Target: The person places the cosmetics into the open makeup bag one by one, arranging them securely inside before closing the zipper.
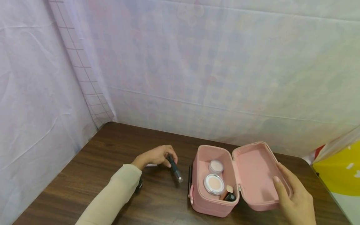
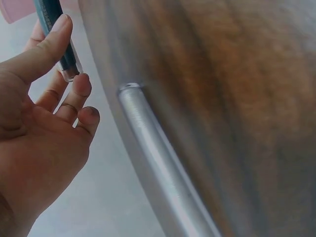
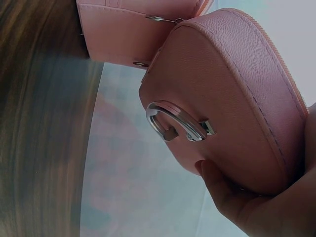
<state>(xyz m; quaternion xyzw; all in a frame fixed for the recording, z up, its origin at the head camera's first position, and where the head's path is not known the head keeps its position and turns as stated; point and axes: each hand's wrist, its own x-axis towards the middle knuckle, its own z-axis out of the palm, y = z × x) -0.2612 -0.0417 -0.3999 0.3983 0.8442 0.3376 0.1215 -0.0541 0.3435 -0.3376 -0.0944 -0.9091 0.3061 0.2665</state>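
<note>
My left hand (image 1: 158, 155) is above the table, left of the pink case, and pinches a slim dark teal cosmetic tube (image 1: 175, 168) with a clear end. The tube slants down toward the case. Beneath that hand lies a silvery stick (image 2: 158, 153), large in the left wrist view. The pink cosmetic case (image 1: 209, 206) stands open. With its thumb on the inside, my right hand (image 1: 298, 197) grips the edge of the lid (image 1: 257, 175). Inside the case are a round compact (image 1: 214, 184), a small round jar (image 1: 216, 166) and a black-capped item (image 1: 230, 197).
A thin dark stick (image 1: 190, 178) shows along the case's left side. Partly hidden by my left sleeve is a small black object (image 1: 139, 186). The lid's outside carries a metal-trimmed handle (image 3: 177, 121). Cloth (image 1: 213, 72) hangs behind the brown wooden table (image 1: 112, 150).
</note>
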